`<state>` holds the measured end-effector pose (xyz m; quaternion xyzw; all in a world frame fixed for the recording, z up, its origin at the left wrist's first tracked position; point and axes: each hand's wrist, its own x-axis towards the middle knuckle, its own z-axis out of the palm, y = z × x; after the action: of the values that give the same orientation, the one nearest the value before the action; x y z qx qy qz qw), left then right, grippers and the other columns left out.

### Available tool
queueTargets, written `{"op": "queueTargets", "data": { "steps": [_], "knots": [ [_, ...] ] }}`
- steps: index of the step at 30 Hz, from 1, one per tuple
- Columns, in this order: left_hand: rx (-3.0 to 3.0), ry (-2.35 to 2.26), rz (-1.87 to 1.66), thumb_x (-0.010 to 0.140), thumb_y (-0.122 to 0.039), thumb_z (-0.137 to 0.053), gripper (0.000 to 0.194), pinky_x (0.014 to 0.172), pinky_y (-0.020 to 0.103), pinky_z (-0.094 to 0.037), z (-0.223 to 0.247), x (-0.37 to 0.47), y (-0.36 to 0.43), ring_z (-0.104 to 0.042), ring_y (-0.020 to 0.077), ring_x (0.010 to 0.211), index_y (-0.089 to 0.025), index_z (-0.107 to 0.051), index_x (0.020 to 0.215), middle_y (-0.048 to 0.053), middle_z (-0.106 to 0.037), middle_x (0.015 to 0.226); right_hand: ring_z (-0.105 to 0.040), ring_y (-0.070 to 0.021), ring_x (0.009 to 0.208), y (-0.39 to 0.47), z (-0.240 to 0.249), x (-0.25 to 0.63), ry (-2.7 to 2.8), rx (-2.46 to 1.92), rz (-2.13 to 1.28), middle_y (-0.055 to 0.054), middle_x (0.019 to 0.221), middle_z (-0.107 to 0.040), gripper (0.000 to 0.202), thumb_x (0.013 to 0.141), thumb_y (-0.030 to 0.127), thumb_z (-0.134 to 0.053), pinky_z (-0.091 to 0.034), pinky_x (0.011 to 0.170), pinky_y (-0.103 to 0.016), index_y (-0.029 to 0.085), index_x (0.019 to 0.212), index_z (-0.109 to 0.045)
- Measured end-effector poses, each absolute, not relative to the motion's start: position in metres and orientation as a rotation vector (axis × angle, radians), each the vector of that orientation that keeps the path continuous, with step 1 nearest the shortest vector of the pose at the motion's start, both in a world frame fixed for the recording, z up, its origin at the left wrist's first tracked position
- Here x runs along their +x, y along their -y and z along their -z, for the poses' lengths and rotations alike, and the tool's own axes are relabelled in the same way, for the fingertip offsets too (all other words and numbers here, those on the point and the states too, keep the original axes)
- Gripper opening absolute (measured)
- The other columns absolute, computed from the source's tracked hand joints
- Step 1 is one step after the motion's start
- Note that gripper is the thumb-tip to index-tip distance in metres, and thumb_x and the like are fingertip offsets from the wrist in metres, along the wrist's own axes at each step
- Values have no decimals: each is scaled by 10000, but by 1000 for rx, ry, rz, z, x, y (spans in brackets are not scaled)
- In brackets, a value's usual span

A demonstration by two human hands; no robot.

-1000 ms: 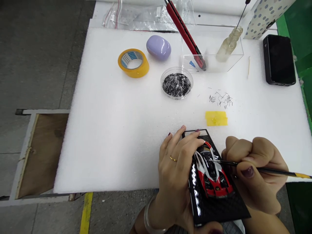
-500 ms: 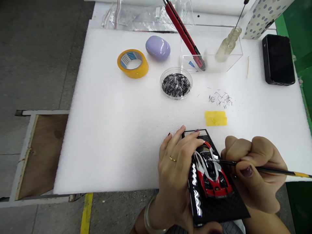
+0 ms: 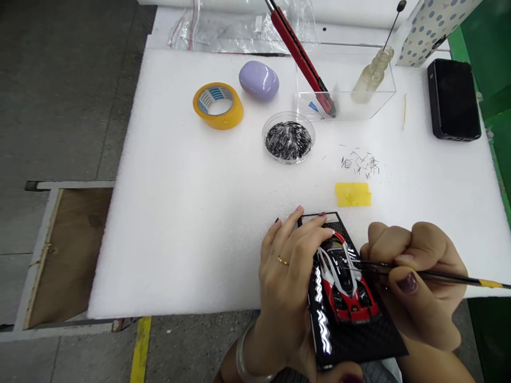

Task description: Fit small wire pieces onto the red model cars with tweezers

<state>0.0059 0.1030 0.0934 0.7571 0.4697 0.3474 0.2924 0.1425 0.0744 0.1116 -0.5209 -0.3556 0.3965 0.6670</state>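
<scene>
My left hand (image 3: 285, 276) is wrapped round a black display base (image 3: 363, 343), which is tilted at the front edge of the white foam board. On the base sits a red, white and black model car (image 3: 356, 308), with my left fingertips over its upper left side. My right hand (image 3: 427, 282) pinches black tweezers (image 3: 455, 277) with a yellow band. Their thin tips stand slightly apart over the middle of the car. Whether they hold a tiny part is too small to tell.
On the foam board (image 3: 179, 229) lie yellow tape strips (image 3: 353, 194), loose black slivers (image 3: 361, 164), a dish of black slivers (image 3: 288, 141), a tape roll (image 3: 235, 114) and a purple egg-shaped object (image 3: 258, 81). Behind are a red cutter (image 3: 297, 45), a bottle (image 3: 369, 80) and a black box (image 3: 455, 98).
The tweezer tips, close together before, are now spread apart over the car. My right hand has shifted very slightly; my left hand keeps its hold on the base.
</scene>
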Motion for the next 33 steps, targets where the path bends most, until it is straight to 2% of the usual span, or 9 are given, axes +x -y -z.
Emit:
{"op": "queueTargets", "data": {
  "steps": [6, 8, 11, 18, 24, 27, 29, 31, 33],
  "knots": [
    [2003, -1158, -860, 1041, -360, -397, 320, 1231, 496, -299, -95, 1, -104, -491, 275, 1444, -263, -564, 1296, 44, -685, 1380, -421, -128, 522, -81, -114, 156, 674, -1028, -906, 36, 575, -470, 186, 871, 288, -756, -274, 409, -263, 234, 810, -589],
    [2039, -1090, -882, 1006, -576, -406, 485, 1211, 532, -328, -97, 3, -103, -488, 322, 1433, -224, -548, 1308, 95, -670, 1382, -442, -127, 507, -79, -115, 165, 701, -1064, -803, 30, 574, -527, 116, 907, 296, -723, -291, 415, -263, 232, 849, -645],
    [2107, -1064, -991, 765, -924, -466, 919, 1166, 571, -380, -99, 13, -97, -513, 394, 1367, -176, -534, 1295, 158, -663, 1320, -543, -144, 553, -66, -122, 181, 818, -1263, -682, 1, 635, -638, 208, 1033, 341, -555, -402, 492, -283, 242, 933, -708],
    [2233, -1168, -1201, 661, -850, -720, 1097, 1165, 538, -371, -93, 47, -80, -493, 393, 1319, -113, -422, 1416, 202, -604, 1288, -653, -206, 817, -27, -148, 206, 1329, -1725, -825, -31, 887, -698, 122, 919, 326, -696, -507, 676, -318, 252, 923, -598],
    [2328, -1151, -1174, 690, -840, -713, 1046, 1161, 583, -338, -86, 56, -77, -456, 424, 1349, -132, -443, 1410, 220, -583, 1329, -593, -152, 741, -25, -138, 199, 1305, -1793, -812, 3, 886, -666, 213, 912, 286, -657, -492, 663, -281, 254, 876, -449],
    [2350, -1008, -1194, 738, -899, -598, 1078, 1160, 581, -350, -87, 38, -88, -410, 424, 1409, -146, -381, 1479, 236, -515, 1428, -601, -157, 728, -20, -127, 218, 1207, -1832, -558, -12, 921, -688, 258, 890, 339, -662, -488, 672, -294, 259, 870, -417],
    [2364, -1011, -1145, 851, -843, -518, 914, 1140, 575, -372, -86, 19, -100, -420, 406, 1413, -187, -414, 1480, 209, -516, 1453, -620, -183, 743, -11, -119, 254, 1069, -1983, -218, -35, 943, -705, 314, 827, 390, -703, -475, 689, -321, 261, 861, -419],
    [2407, -1098, -982, 974, -604, -559, 573, 1118, 559, -403, -83, 2, -113, -464, 375, 1386, -226, -509, 1402, 166, -565, 1424, -635, -225, 772, 4, -111, 302, 849, -2203, 109, -54, 935, -715, 348, 748, 403, -719, -450, 709, -352, 263, 830, -411],
    [2384, -1176, -959, 995, -529, -540, 463, 1075, 597, -428, -77, -11, -122, -525, 391, 1324, -218, -555, 1337, 160, -635, 1339, -620, -249, 765, 24, -102, 349, 668, -2424, 222, -63, 923, -716, 338, 721, 401, -698, -414, 696, -366, 268, 814, -401]
  ]
}}
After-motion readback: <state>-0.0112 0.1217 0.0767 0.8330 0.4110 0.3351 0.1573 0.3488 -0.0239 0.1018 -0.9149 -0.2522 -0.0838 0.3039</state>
